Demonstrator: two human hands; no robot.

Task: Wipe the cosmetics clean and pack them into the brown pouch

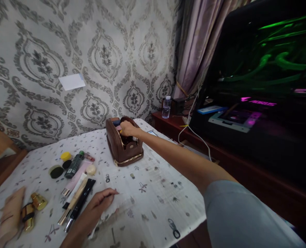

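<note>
Clear bottle (166, 109), mauve curtain (198, 44), and probably a computer case (240, 69).

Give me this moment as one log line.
left hand: touching white crumpled piece | right hand: in open brown bag | green-capped bottle: on patterned cloth, left of bag

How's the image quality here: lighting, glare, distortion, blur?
Head view: wall softly lit; computer case dark, with green and pink glow; wide-angle stretch apparently enlarging the sleeve; bag interior shadowed below the right hand; lower-left tube blurred.
</note>
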